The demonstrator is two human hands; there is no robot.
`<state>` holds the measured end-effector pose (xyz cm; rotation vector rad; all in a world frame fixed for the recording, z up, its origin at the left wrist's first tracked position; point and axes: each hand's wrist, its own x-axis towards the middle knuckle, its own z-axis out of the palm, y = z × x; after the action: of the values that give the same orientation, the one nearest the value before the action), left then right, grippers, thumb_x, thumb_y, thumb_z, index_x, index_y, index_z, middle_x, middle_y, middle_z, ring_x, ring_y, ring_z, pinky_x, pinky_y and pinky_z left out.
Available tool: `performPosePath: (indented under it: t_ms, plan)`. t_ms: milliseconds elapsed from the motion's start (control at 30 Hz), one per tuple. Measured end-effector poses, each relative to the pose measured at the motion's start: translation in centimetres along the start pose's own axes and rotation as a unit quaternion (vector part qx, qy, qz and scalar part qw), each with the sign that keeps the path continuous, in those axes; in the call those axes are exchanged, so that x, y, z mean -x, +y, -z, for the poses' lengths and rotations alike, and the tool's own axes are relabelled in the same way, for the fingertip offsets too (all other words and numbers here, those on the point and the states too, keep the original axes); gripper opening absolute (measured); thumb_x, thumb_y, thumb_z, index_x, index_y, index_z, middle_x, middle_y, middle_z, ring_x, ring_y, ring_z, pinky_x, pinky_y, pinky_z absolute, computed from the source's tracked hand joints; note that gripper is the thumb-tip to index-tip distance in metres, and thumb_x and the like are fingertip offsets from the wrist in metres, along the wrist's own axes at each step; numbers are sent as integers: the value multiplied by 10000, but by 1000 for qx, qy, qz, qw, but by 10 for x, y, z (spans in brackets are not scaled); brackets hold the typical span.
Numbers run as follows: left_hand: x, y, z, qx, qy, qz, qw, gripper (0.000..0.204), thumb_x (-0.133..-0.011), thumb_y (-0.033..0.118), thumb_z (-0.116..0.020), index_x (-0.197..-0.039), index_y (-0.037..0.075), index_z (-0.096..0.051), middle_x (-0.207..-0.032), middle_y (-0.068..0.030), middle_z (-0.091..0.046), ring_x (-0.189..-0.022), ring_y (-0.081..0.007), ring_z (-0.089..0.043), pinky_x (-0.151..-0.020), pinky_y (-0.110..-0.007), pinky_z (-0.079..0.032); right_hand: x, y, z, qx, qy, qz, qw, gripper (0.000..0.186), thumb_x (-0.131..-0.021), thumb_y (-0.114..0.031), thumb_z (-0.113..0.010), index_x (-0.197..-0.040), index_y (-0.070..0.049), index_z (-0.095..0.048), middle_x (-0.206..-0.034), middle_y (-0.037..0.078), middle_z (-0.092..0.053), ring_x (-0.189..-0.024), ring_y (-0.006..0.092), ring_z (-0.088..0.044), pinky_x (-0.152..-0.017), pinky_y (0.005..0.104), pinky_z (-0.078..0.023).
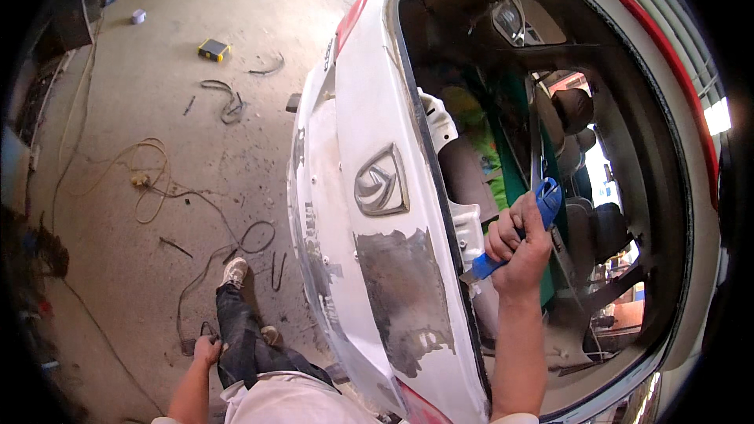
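Observation:
My right hand (518, 247) is closed around a blue-handled tool (488, 265) with a short flat metal blade. The blade's tip rests at the black-edged lower rim of the car's open rear window frame (458, 267). A thicker blue end of the tool sticks out above my fist. The white tailgate (369, 122) beneath the frame carries a metal emblem (382, 182) and a bare grey sanded patch (404, 298). Low beside my leg, my left hand (206, 350) is closed. A small dark loop shows above its fingers, but what it holds I cannot make out.
Black cables (212, 216) and a tan cord (166, 165) lie looped on the concrete floor around my foot. Dark strips (228, 102) and a black-and-yellow box (214, 49) are farther off. Inside the car are seats (573, 110) and green cloth (514, 157).

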<state>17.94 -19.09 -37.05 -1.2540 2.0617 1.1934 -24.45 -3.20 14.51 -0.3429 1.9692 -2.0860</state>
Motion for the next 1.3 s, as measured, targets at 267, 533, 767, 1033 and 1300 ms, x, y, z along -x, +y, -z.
performPosePath:
  t_ms: [267,533,767,1033,1300]
  plan:
    - [20,-58,-24,49,-13,89,995,265,-719,222,-593,-780,-23,-674,-782,-256,-629,-783,-394,-636,-720,-433,-503,0,8,3,-19,69,42,997,353,-935,-326,-525,-669,-157,-368,-522,-58,-274,-382,57,-268,-364,217,-207]
    - [-30,-20,-1,34,43,-2,998,289,-742,244,-586,-839,-9,-686,-836,-235,-643,-838,-378,-637,-756,-428,-499,2,15,-4,-30,74,85,993,332,-926,-297,-555,-678,-149,-390,-533,-52,-302,-378,59,-282,-355,211,-210]
    - [-28,50,29,78,43,-43,995,285,-735,258,-601,-817,-3,-681,-829,-216,-652,-822,-370,-638,-748,-425,-497,-3,17,3,-53,51,81,994,350,-925,-297,-561,-671,-141,-378,-538,-47,-316,-380,56,-297,-349,211,-202]
    - [-17,-11,-3,15,31,-15,999,301,-728,261,-612,-808,-23,-667,-803,-235,-638,-811,-372,-638,-741,-431,-495,-38,35,-25,-50,77,127,988,321,-925,-292,-565,-683,-147,-411,-532,-59,-358,-381,48,-334,-347,208,-248]
    - [-1,-75,-14,172,57,128,975,264,-723,228,-616,-768,-27,-664,-783,-249,-631,-791,-384,-631,-715,-435,-495,-95,20,-45,-13,47,75,996,376,-907,-328,-584,-640,-148,-390,-502,-57,-313,-364,70,-310,-351,237,-227]
